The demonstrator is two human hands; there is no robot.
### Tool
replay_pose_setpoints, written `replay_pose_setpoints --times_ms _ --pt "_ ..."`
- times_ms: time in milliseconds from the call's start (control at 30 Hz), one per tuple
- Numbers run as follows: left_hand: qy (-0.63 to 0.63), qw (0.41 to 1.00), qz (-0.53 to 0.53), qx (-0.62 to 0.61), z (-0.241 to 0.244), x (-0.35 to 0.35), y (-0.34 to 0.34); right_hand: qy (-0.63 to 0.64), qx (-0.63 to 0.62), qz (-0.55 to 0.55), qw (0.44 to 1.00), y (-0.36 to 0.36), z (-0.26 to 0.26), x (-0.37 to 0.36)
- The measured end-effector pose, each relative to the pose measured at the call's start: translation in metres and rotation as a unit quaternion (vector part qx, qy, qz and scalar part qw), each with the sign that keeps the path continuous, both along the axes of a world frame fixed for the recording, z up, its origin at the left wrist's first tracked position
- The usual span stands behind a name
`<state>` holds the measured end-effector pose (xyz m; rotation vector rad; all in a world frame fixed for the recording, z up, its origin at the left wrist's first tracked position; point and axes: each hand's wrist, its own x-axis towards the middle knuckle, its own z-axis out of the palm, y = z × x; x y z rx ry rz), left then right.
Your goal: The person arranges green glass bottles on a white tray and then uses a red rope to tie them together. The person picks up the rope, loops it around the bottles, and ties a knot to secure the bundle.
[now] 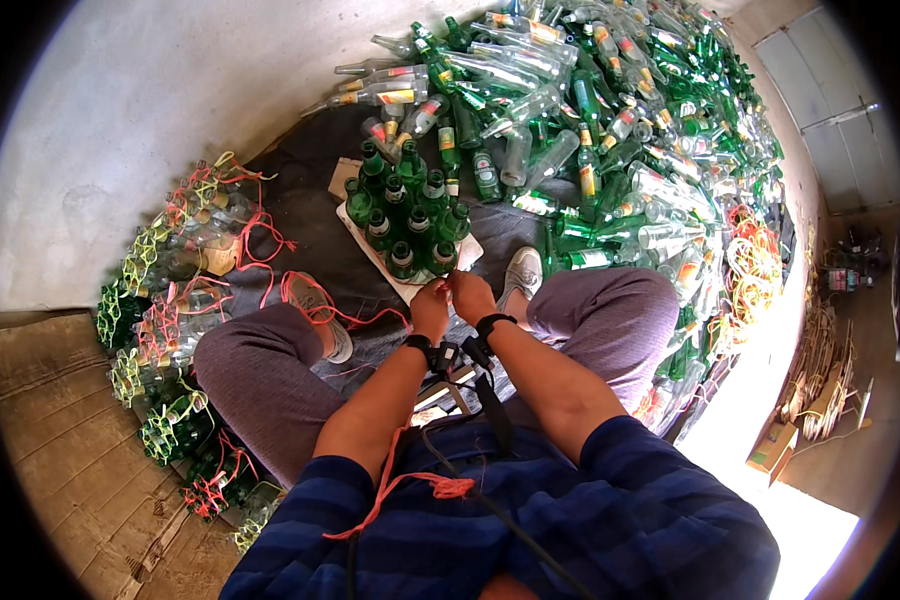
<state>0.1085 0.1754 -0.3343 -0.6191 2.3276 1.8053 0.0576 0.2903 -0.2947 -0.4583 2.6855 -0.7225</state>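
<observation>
My left hand (pixel 429 309) and my right hand (pixel 472 295) meet with fingers pinched together at the near edge of a tight group of green glass bottles (pixel 409 217). A small bit of red plastic string (pixel 448 286) shows between the fingertips; most of it is hidden by them. The bottles stand upright, necks up, on a white board (pixel 367 244) between my feet. From the left, a longer red string (pixel 345 322) trails over my shoe towards my left wrist. Any string around the bottles' lower part is hidden from above.
A large heap of loose green and clear bottles (pixel 592 112) rises ahead and to the right. Bottle bundles tied with yellow and red string (pixel 172 300) line the left side. Coiled string (pixel 750 270) lies at right. Dark sheeting (pixel 300 172) covers the floor; flattened cardboard (pixel 67 420) lies left.
</observation>
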Motion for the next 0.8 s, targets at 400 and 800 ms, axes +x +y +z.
replay_pose_setpoints --times_ms 400,800 --pt "0.079 0.937 -0.125 -0.315 0.022 0.001 -0.003 -0.013 -0.014 -0.012 1.0 -0.003 0.001 -0.005" --pt "0.086 0.957 -0.103 -0.257 -0.001 0.0 -0.005 0.057 -0.108 -0.156 0.98 0.007 0.005 0.002"
